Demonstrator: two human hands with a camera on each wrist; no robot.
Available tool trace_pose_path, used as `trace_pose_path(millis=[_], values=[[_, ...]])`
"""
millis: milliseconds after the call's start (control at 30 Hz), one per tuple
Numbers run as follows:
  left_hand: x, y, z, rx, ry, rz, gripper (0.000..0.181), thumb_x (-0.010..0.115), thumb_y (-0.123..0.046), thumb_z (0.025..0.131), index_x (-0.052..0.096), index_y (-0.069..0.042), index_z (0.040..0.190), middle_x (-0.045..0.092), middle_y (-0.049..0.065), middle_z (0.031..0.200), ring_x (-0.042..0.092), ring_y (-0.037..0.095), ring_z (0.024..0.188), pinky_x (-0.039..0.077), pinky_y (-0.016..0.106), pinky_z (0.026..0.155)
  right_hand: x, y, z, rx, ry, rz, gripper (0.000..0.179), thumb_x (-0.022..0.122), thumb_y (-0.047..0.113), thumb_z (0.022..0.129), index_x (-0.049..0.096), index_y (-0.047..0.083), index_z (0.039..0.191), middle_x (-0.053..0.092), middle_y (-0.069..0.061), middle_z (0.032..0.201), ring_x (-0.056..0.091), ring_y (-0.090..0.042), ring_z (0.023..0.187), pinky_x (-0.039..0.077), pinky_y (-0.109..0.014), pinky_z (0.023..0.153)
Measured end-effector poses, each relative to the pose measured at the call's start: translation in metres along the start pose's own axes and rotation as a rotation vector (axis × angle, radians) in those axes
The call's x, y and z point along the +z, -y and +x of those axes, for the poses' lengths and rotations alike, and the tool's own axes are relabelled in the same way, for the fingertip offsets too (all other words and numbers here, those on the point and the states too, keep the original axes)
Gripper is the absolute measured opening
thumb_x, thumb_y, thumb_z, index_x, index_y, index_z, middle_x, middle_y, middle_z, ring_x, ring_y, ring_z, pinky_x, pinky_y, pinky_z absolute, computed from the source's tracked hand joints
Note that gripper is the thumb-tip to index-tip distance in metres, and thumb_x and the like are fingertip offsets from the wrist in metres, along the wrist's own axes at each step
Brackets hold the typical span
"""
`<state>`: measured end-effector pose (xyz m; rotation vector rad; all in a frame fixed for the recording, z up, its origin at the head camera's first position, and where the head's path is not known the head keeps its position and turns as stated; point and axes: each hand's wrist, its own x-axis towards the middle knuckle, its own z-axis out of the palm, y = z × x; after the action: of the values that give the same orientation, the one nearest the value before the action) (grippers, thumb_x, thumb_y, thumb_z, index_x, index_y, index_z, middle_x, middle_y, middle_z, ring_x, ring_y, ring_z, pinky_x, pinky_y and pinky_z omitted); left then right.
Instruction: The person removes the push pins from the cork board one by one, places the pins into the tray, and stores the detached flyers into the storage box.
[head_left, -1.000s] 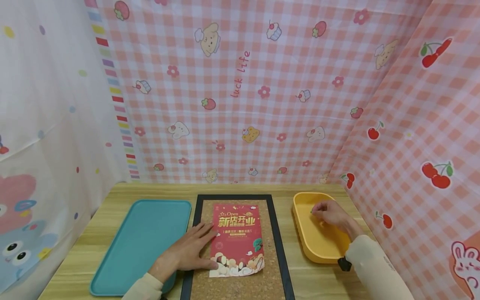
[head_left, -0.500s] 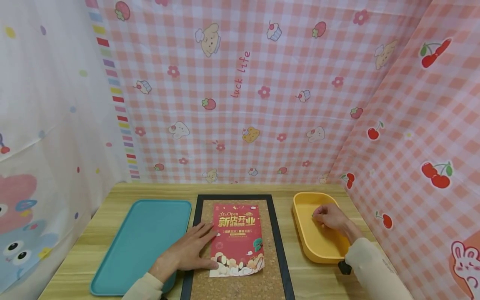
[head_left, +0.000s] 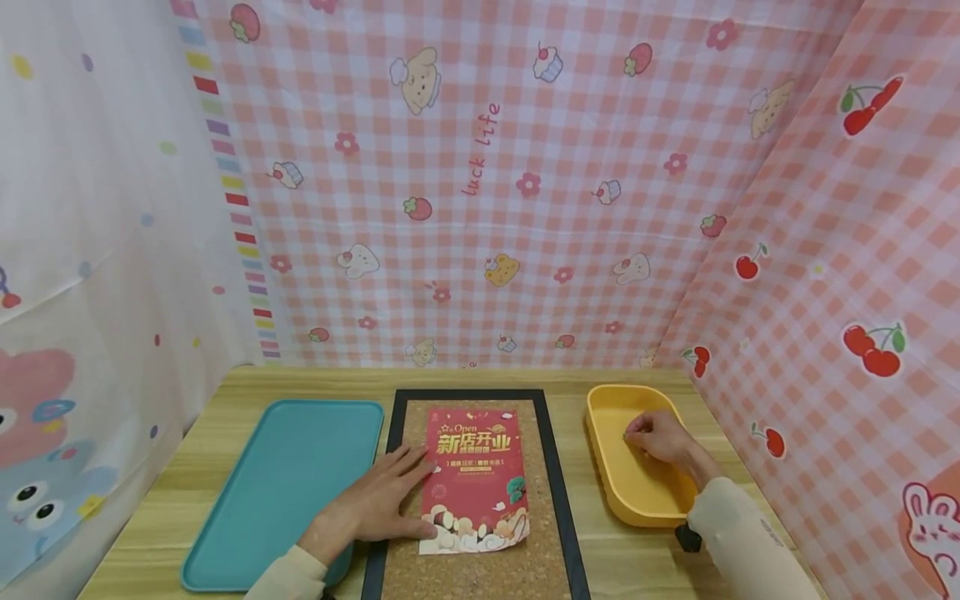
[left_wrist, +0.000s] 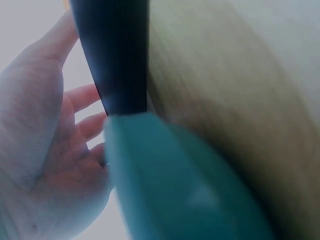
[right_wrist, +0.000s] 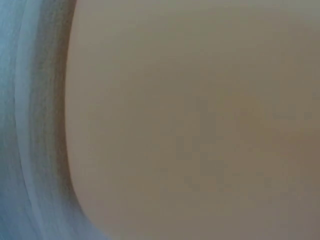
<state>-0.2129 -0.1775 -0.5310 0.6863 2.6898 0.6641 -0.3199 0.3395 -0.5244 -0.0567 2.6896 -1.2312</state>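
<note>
A red poster (head_left: 477,483) with gold lettering lies on a black-framed cork board (head_left: 480,578). My left hand (head_left: 381,497) rests on its left edge, fingers spread and thumb near the lower corner; the left wrist view shows this hand (left_wrist: 45,130) from the palm side. Over a yellow tray (head_left: 617,492) on the right, my right hand (head_left: 663,437) has its thumb and fingertips pinched together. A tiny object (head_left: 626,435) shows at those fingertips, too small for its kind to be told. Only a blurred, close tan surface (right_wrist: 190,125) fills most of the right wrist view.
A teal tray (head_left: 288,475) lies on the wooden table (head_left: 315,380) left of the board, under my left forearm. Checked cloth (head_left: 480,225) closes off the back and right, and a white patterned cloth (head_left: 142,275) hangs on the left.
My right hand has shifted slightly toward me within the yellow tray, and the green bit seen at its fingertips shows less now. The left hand and poster have stayed put.
</note>
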Motion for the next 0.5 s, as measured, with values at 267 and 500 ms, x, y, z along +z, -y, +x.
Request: trace_pose_path(millis=[267,500], values=[[0.0007,0.0007,-0.0002,0.006,-0.001,-0.002,0.106,0.084,-0.064,0.095,0.043,-0.008,0.175,0.030,0.022,0.186,0.020,0.054,0.174,0.027,0.079,0.137,0.0022,-0.0021,0.0013,-0.007,-0.013,-0.042,0.010,0.074,0.002,0.105,0.074,-0.008,0.103,0.068,-0.006,0.085,0.059,-0.015,0.075,0.051,-0.023,0.062],[0.0015,0.0045,0.0010,0.017,-0.020,-0.006,0.109,0.082,-0.072,0.093,0.045,-0.009,0.174,0.031,0.022,0.186,0.022,0.056,0.173,0.028,0.080,0.136,0.0029,-0.0005,0.0008,-0.027,-0.020,-0.047,0.010,0.075,0.001,0.103,0.074,-0.009,0.102,0.070,-0.009,0.085,0.059,-0.014,0.073,0.050,-0.022,0.061]])
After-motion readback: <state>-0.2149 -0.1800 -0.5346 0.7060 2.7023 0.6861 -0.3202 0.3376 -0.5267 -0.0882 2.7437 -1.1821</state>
